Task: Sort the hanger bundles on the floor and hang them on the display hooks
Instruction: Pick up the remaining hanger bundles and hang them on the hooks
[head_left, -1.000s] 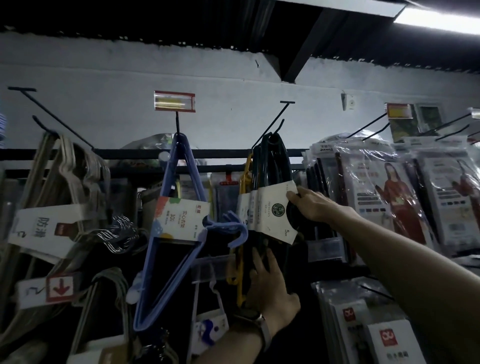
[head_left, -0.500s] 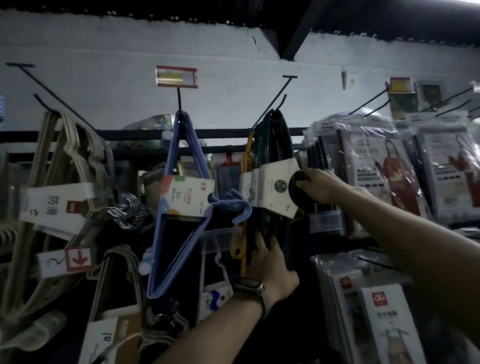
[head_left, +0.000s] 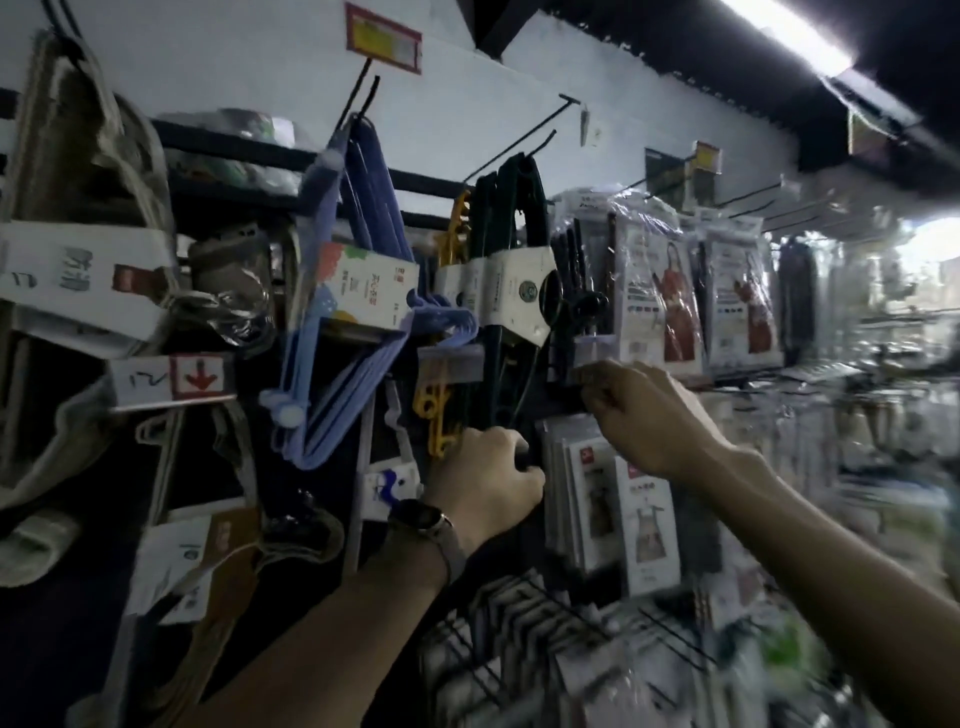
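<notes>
A dark green hanger bundle (head_left: 511, 218) with a white paper band hangs from a black display hook (head_left: 519, 150) at the middle of the wall. My left hand (head_left: 483, 483), a watch on its wrist, grips the bundle's lower end. My right hand (head_left: 644, 410) is below and to the right of the bundle, with its curled fingers at a clear tag holder (head_left: 592, 351). Blur hides whether it holds anything. A blue hanger bundle (head_left: 363, 208) hangs on the hook to the left. Yellow hangers (head_left: 457, 223) hang just behind the green ones.
Beige hanger bundles (head_left: 78, 156) crowd the left side of the wall. Bagged aprons (head_left: 660, 291) hang to the right, with more packs (head_left: 644, 525) on lower hooks. Bare black hook rods stick out towards me along the top row.
My right hand has left the bundle's paper band and dropped down and right to the clear tag holder. My left hand now curls round the bundle's lower end. The view has swung right.
</notes>
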